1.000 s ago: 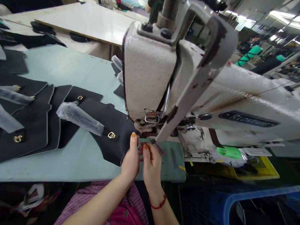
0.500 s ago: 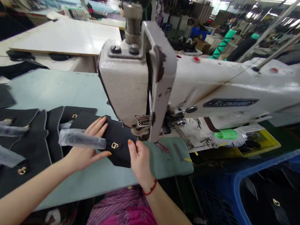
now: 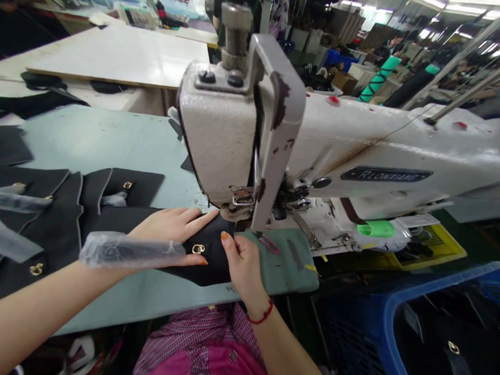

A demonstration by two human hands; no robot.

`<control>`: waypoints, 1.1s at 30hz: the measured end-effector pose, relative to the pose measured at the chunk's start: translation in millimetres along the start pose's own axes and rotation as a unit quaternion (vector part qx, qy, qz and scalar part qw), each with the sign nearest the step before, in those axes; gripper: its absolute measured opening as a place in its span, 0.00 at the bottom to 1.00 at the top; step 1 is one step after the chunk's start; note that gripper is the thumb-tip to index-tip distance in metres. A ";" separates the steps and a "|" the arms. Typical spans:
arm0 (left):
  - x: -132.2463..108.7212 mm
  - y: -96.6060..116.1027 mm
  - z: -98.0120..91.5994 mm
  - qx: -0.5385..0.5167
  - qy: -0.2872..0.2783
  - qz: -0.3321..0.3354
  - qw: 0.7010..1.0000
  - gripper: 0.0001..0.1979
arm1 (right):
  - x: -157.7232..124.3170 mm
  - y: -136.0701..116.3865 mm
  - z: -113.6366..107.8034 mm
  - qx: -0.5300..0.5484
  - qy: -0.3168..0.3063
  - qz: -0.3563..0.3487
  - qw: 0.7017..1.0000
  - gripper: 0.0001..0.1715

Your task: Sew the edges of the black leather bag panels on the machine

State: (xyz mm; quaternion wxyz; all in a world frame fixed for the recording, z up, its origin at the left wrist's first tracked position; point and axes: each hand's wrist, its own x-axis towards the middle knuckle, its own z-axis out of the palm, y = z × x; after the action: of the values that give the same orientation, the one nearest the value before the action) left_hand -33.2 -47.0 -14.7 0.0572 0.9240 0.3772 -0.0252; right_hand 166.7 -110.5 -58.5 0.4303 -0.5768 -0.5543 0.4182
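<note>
A black leather-like panel (image 3: 213,266) lies flat on the pale green table under the head of the sewing machine (image 3: 225,136). It carries a gold buckle (image 3: 198,249) and a strap wrapped in clear plastic (image 3: 127,250). My left hand (image 3: 169,231) rests on the panel with its fingers stretched out toward the needle area, the plastic-wrapped strap crossing over it. At the panel's right edge, my right hand (image 3: 244,262) pinches it, thumb on top and the other fingers curled. The needle itself is hidden behind the machine head.
Several similar black panels (image 3: 61,223) with wrapped straps overlap on the left. Small pink-handled thread snips (image 3: 269,243) lie right of the machine's foot. A blue crate (image 3: 393,315) holding black pieces stands at the lower right, near a yellow crate (image 3: 432,239).
The panel has turned, its right edge now beside the machine foot. My left hand has slid right and flattened over it; my right hand has shifted slightly right. The view has moved a little.
</note>
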 end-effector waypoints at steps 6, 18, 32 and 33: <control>2.3 13.1 -8.4 -0.006 -0.020 -0.057 0.998 0.43 | 8.4 -0.4 -11.2 -0.001 -0.031 0.004 1.000 0.29; 8.2 9.3 -11.1 -0.045 0.006 -0.084 0.995 0.40 | 16.0 -3.5 -25.2 0.007 -0.081 0.007 0.997 0.28; 9.1 11.0 -16.3 -0.044 0.018 -0.088 0.995 0.39 | -38.8 27.9 -28.0 0.051 -0.109 0.051 0.991 0.27; 9.5 10.9 -18.2 -0.051 0.019 -0.088 0.995 0.38 | -38.0 26.7 -27.7 0.055 -0.108 0.054 0.991 0.28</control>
State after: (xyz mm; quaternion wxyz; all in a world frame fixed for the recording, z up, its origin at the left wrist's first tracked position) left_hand -18.7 -45.8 3.4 0.0949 0.8836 0.4584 0.0066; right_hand 199.4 -149.8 -76.1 0.3754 -0.5326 -0.5420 0.5307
